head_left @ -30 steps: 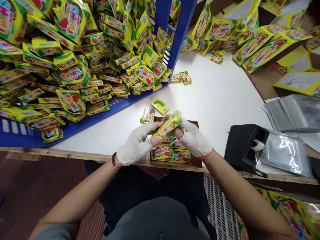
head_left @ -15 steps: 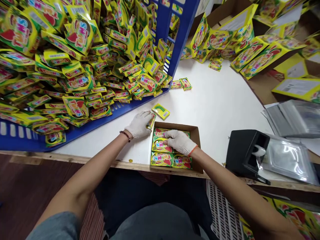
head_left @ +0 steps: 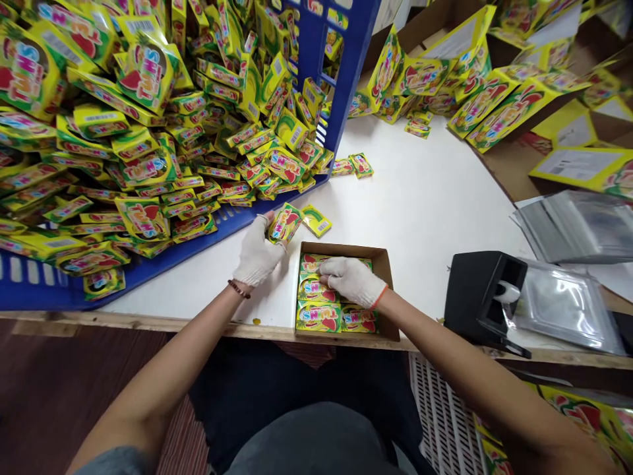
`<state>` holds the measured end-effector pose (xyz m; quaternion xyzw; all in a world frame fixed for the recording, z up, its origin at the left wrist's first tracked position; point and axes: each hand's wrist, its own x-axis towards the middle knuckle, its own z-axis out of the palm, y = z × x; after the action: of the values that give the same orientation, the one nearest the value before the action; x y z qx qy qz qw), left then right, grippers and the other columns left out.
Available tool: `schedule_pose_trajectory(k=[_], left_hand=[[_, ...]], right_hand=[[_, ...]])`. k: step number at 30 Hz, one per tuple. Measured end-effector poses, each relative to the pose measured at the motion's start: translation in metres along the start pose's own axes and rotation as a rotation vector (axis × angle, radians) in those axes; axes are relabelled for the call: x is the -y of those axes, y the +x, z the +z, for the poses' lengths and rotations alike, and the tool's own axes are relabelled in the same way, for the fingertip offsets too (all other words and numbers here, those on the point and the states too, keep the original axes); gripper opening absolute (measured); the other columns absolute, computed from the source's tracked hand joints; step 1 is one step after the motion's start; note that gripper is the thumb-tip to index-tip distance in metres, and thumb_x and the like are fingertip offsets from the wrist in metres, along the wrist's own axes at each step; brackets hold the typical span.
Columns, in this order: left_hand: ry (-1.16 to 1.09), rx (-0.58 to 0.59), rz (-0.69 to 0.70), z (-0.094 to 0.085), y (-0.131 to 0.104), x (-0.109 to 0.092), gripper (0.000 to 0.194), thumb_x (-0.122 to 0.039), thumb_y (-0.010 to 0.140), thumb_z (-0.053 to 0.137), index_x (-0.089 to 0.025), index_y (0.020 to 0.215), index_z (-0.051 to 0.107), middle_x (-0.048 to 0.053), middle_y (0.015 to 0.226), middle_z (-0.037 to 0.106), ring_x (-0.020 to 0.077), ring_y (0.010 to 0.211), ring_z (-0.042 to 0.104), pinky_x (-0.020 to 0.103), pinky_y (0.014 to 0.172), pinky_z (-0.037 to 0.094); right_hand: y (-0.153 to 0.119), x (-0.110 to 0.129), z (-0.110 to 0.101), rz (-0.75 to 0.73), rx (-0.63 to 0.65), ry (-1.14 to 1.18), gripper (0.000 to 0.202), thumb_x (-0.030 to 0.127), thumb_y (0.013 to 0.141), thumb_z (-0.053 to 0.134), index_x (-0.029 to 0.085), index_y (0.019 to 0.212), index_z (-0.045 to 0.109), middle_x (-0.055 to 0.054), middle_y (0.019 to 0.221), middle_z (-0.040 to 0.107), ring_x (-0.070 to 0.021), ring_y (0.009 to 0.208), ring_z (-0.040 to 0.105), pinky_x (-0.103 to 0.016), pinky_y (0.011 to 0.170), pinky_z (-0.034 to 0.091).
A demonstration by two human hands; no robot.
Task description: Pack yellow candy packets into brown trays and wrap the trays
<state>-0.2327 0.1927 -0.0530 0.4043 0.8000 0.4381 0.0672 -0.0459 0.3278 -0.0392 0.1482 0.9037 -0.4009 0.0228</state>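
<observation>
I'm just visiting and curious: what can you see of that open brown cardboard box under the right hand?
The open brown cardboard box is shallow and rectangular, with thin upright walls and no visible lid. It sits at the near edge of the white tabletop. Inside, small flat yellow-and-green printed packs lie in rows, with bare cardboard showing at the right. The right hand, in a white knitted glove, reaches in over the packs; whether it grips one is unclear.
</observation>
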Motion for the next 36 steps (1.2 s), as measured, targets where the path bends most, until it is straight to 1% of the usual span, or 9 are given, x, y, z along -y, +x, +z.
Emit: schedule_pose_trajectory(k=[2, 4, 7, 14, 20, 23, 26, 32, 36], left_hand=[[0.012, -0.021, 0.220, -0.009, -0.009, -0.013, 0.066, -0.022, 0.080, 0.061, -0.014, 0.142, 0.040, 0.018, 0.139, 0.056, 0.0271, 0.126, 0.057, 0.046, 0.107, 0.047], [0.065, 0.072, 0.478, -0.014, -0.016, -0.030, 0.067, -0.015, 0.081, 0.058, -0.017, 0.145, 0.039, 0.016, 0.140, 0.056, 0.0265, 0.130, 0.054, 0.047, 0.110, 0.045], [0.124, 0.189, 0.721, -0.011, -0.021, -0.051, 0.066, -0.006, 0.080, 0.052, -0.020, 0.144, 0.043, 0.016, 0.139, 0.057, 0.0260, 0.132, 0.052, 0.049, 0.109, 0.045], [0.215, 0.153, 0.462, 0.006, -0.020, -0.049, 0.046, -0.018, 0.087, 0.053, -0.013, 0.132, 0.056, 0.018, 0.138, 0.056, 0.0289, 0.132, 0.052, 0.048, 0.108, 0.047], [0.323, 0.250, 0.433, 0.012, -0.023, -0.047, 0.020, -0.016, 0.088, 0.052, -0.014, 0.096, 0.070, 0.016, 0.125, 0.064, 0.0272, 0.118, 0.059, 0.043, 0.100, 0.052], [0.488, 0.397, 0.528, 0.011, -0.028, -0.065, 0.014, -0.017, 0.086, 0.056, -0.014, 0.090, 0.070, 0.017, 0.116, 0.065, 0.0291, 0.112, 0.060, 0.045, 0.099, 0.051], [0.608, 0.594, 0.578, 0.014, -0.034, -0.083, 0.026, -0.017, 0.085, 0.057, -0.009, 0.107, 0.068, 0.018, 0.114, 0.067, 0.0304, 0.110, 0.061, 0.045, 0.097, 0.049], [0.709, 0.716, 0.386, 0.024, -0.036, -0.103, 0.030, -0.012, 0.081, 0.058, -0.003, 0.108, 0.068, 0.023, 0.103, 0.069, 0.0332, 0.094, 0.066, 0.046, 0.082, 0.048], [0.700, 0.726, 0.402, 0.028, -0.037, -0.108, 0.029, -0.023, 0.085, 0.059, -0.009, 0.108, 0.069, 0.023, 0.109, 0.068, 0.0357, 0.099, 0.064, 0.047, 0.081, 0.048]], right_hand=[[-0.003, 0.004, -0.011, 0.045, -0.160, 0.199, 0.019, 0.030, 0.091, 0.052, 0.020, 0.098, 0.066, -0.004, 0.095, 0.068, -0.0183, 0.087, 0.061, -0.034, 0.085, 0.050], [-0.004, 0.011, -0.023, 0.048, -0.320, 0.389, 0.031, 0.042, 0.092, 0.051, 0.020, 0.112, 0.059, -0.005, 0.099, 0.067, -0.0183, 0.084, 0.061, -0.034, 0.079, 0.051], [-0.006, 0.016, -0.036, 0.007, -0.358, 0.463, 0.037, 0.048, 0.087, 0.057, 0.021, 0.112, 0.054, -0.003, 0.094, 0.064, -0.0178, 0.080, 0.060, -0.031, 0.072, 0.050], [-0.013, -0.004, -0.011, 0.255, -0.310, 0.182, 0.023, 0.031, 0.086, 0.054, 0.020, 0.106, 0.054, 0.000, 0.079, 0.061, -0.0181, 0.070, 0.055, -0.031, 0.068, 0.044], [-0.002, 0.004, -0.006, 0.275, -0.165, -0.155, 0.025, 0.022, 0.091, 0.049, 0.019, 0.112, 0.062, -0.009, 0.106, 0.066, -0.0220, 0.097, 0.061, -0.031, 0.084, 0.045], [0.004, 0.011, -0.009, 0.276, -0.061, -0.411, 0.032, 0.022, 0.096, 0.043, 0.021, 0.123, 0.061, -0.012, 0.111, 0.065, -0.0227, 0.094, 0.064, -0.030, 0.076, 0.045], [0.006, 0.012, -0.007, 0.274, 0.006, -0.559, 0.038, 0.025, 0.100, 0.037, 0.024, 0.135, 0.052, -0.013, 0.116, 0.066, -0.0236, 0.094, 0.066, -0.030, 0.071, 0.045], [-0.005, 0.017, -0.019, 0.191, 0.231, -0.726, 0.045, 0.015, 0.097, 0.037, 0.025, 0.139, 0.049, -0.013, 0.111, 0.069, -0.0225, 0.089, 0.067, -0.031, 0.069, 0.046], [0.018, 0.019, -0.048, 0.096, 0.017, -0.622, 0.032, 0.021, 0.095, 0.043, 0.024, 0.120, 0.062, -0.011, 0.107, 0.070, -0.0223, 0.090, 0.064, -0.031, 0.073, 0.045]])
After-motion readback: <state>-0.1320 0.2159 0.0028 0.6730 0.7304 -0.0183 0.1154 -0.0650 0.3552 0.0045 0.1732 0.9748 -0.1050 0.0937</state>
